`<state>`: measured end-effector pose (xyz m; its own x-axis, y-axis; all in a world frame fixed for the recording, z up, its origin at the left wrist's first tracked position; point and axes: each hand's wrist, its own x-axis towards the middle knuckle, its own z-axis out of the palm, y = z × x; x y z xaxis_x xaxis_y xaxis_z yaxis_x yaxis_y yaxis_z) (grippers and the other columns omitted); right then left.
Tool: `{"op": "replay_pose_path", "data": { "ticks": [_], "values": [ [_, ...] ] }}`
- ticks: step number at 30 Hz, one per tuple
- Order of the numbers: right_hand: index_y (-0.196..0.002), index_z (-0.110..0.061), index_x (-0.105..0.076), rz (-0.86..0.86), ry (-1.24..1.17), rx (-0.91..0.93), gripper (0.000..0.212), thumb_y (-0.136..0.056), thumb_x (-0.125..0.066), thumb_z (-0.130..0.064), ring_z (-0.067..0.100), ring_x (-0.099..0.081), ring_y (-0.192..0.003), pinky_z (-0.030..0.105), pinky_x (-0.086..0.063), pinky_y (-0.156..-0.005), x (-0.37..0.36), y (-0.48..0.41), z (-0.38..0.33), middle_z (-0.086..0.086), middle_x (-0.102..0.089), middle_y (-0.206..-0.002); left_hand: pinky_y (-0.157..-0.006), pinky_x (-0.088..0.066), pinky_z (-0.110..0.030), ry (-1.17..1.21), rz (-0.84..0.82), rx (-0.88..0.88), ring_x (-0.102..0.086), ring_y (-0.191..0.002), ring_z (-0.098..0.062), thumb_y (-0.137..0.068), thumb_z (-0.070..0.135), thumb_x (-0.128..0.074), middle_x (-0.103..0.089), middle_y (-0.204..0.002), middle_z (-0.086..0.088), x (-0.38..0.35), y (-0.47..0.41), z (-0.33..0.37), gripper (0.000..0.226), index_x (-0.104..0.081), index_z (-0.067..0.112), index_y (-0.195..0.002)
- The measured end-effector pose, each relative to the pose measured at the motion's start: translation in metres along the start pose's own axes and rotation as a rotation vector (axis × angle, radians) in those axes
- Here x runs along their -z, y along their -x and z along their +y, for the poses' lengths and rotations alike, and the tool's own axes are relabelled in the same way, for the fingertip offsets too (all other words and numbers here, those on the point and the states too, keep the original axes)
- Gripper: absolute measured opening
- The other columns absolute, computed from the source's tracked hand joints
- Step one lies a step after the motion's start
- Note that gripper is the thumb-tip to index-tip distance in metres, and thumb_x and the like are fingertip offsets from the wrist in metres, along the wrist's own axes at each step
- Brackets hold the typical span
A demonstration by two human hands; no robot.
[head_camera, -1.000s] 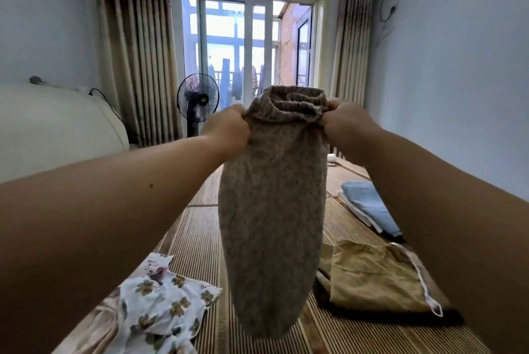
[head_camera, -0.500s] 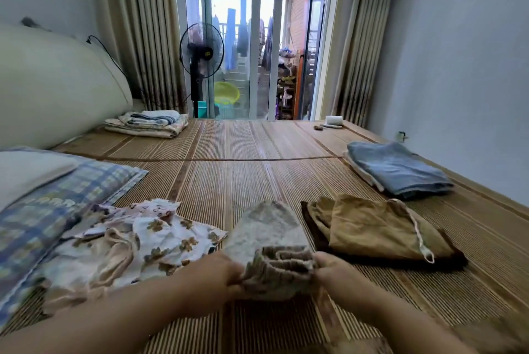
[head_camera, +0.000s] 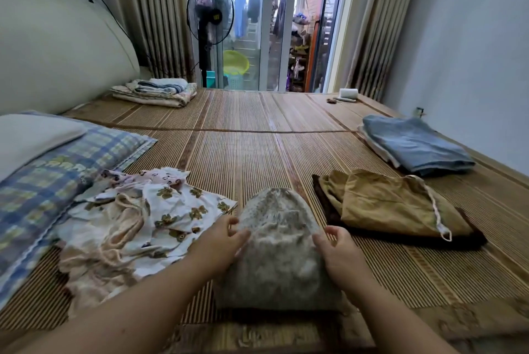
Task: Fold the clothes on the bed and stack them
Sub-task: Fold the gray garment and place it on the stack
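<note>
We are seeing the striped bamboo mat (head_camera: pixel 243 153) carrying a grey speckled garment (head_camera: pixel 280 262), crumpled floral clothes (head_camera: pixel 137 227), a tan-and-brown folded stack (head_camera: pixel 386 205) and blue folded denim (head_camera: pixel 415 145).

Speckled grey-beige cloth garment (head_camera: pixel 279 253) looks soft, fuzzy and matt. Beneath it, the striped woven reed mat (head_camera: pixel 243 159) is ribbed, with a faint sheen. Mustard cloth shorts (head_camera: pixel 392 205): smooth, matt. Folded blue garment (head_camera: pixel 415 145): coarser, denim-like.

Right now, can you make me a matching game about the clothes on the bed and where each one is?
1. speckled grey garment
2. mustard shorts
3. blue folded cloth
4. flowery clothes

a. beside the checked pillow
b. far off by the right wall
c. between the left hand and right hand
d. on top of a dark brown cloth

Pairs: 1-c, 2-d, 3-b, 4-a
</note>
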<state>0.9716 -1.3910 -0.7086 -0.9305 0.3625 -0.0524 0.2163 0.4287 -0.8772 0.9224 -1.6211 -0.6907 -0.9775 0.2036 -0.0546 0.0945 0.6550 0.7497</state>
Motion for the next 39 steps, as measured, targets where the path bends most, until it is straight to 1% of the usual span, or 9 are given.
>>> {"op": "replay_pose_path", "data": {
  "ticks": [6, 11, 14, 18, 20, 23, 30, 33, 39],
  "values": [
    [-0.145, -0.041, -0.033, -0.371, 0.737, 0.398, 0.080, -0.075, -0.062, -0.066, 0.007, -0.011, -0.146, 0.043, -0.012, -0.119, -0.006, -0.002, 0.043, -0.020, -0.024, -0.155, -0.116, -0.008, -0.047, -0.695, -0.425, -0.405, 0.002, -0.146, -0.009, -0.070, 0.072, -0.060, 0.002, -0.160, 0.016, -0.022, 0.001, -0.035, 0.099, -0.005, 0.046, -0.149],
    [-0.152, -0.038, -0.011, -0.637, 0.860, 0.309, 0.108, -0.063, -0.060, -0.076, 0.005, 0.008, -0.146, 0.044, -0.001, -0.117, -0.001, -0.003, 0.058, -0.021, -0.001, -0.159, -0.116, -0.016, -0.048, -0.840, -0.514, -0.306, 0.005, -0.147, -0.009, -0.083, 0.050, -0.050, 0.005, -0.160, 0.013, -0.030, 0.008, -0.058, 0.086, 0.000, 0.037, -0.152],
    [-0.146, -0.034, -0.035, -0.619, 0.897, 0.353, 0.074, -0.078, -0.062, -0.044, 0.009, -0.011, -0.146, 0.036, -0.015, -0.119, 0.009, -0.004, 0.046, -0.014, -0.021, -0.157, -0.115, -0.023, -0.041, -0.909, -0.449, -0.351, -0.012, -0.146, -0.010, -0.090, 0.033, -0.043, -0.011, -0.160, 0.012, -0.022, 0.012, -0.054, 0.068, -0.014, 0.035, -0.152],
    [-0.091, -0.021, -0.071, -0.446, 0.720, 0.391, 0.019, -0.078, -0.058, -0.024, 0.016, -0.064, -0.101, 0.030, -0.051, -0.085, 0.028, 0.008, 0.031, -0.003, -0.069, -0.106, -0.080, -0.044, -0.028, -0.717, -0.313, -0.322, -0.058, -0.107, -0.015, -0.088, 0.030, -0.043, -0.065, -0.115, 0.007, -0.008, 0.029, -0.040, 0.028, -0.059, 0.033, -0.111],
    [-0.069, -0.022, -0.065, -0.452, 0.390, 0.303, 0.006, -0.068, -0.059, -0.022, 0.008, -0.062, -0.068, 0.029, -0.049, -0.062, 0.043, 0.018, 0.022, -0.007, -0.065, -0.070, -0.068, -0.043, -0.027, -0.538, -0.353, -0.271, -0.060, -0.083, -0.009, -0.082, 0.031, -0.046, -0.066, -0.088, 0.008, 0.004, 0.039, -0.032, 0.016, -0.061, 0.030, -0.088],
    [-0.074, -0.026, -0.066, -0.430, 0.082, 0.269, 0.014, -0.061, -0.061, -0.023, 0.007, -0.059, -0.063, 0.022, -0.047, -0.057, 0.064, 0.022, 0.002, -0.007, -0.063, -0.069, -0.058, -0.043, -0.025, -0.119, -0.332, -0.146, -0.051, -0.055, -0.001, -0.079, 0.029, -0.053, -0.058, -0.062, 0.009, 0.024, 0.049, -0.022, 0.016, -0.057, 0.027, -0.064],
    [-0.118, -0.024, -0.057, -0.122, -0.127, 0.081, 0.029, -0.090, -0.062, -0.028, 0.020, -0.063, -0.100, 0.045, -0.052, -0.090, 0.024, -0.025, -0.020, 0.003, -0.066, -0.111, -0.066, -0.050, -0.027, 0.405, 0.096, 0.140, -0.060, -0.089, -0.011, -0.092, 0.042, -0.057, -0.060, -0.099, 0.008, 0.019, 0.014, -0.003, 0.028, -0.059, 0.026, -0.114],
    [-0.132, -0.017, -0.049, -0.163, 0.066, -0.123, 0.058, -0.083, -0.071, -0.037, 0.013, -0.057, -0.092, 0.031, -0.050, -0.070, 0.005, -0.031, -0.002, 0.000, -0.061, -0.113, -0.095, -0.049, -0.050, 0.589, -0.014, 0.382, -0.052, -0.117, -0.034, -0.086, 0.051, -0.060, -0.049, -0.134, -0.013, 0.004, 0.001, -0.008, 0.072, -0.033, 0.017, -0.144],
    [-0.107, -0.017, -0.063, -0.262, 0.172, -0.316, 0.050, -0.067, -0.083, -0.039, 0.014, -0.063, -0.084, 0.029, -0.053, -0.067, -0.013, -0.021, 0.032, -0.004, -0.065, -0.092, -0.084, -0.050, -0.036, 0.390, -0.165, 0.515, -0.055, -0.100, -0.021, -0.071, 0.039, -0.080, -0.056, -0.117, -0.004, -0.027, 0.002, -0.030, 0.075, -0.040, 0.016, -0.130]
  ]
}}
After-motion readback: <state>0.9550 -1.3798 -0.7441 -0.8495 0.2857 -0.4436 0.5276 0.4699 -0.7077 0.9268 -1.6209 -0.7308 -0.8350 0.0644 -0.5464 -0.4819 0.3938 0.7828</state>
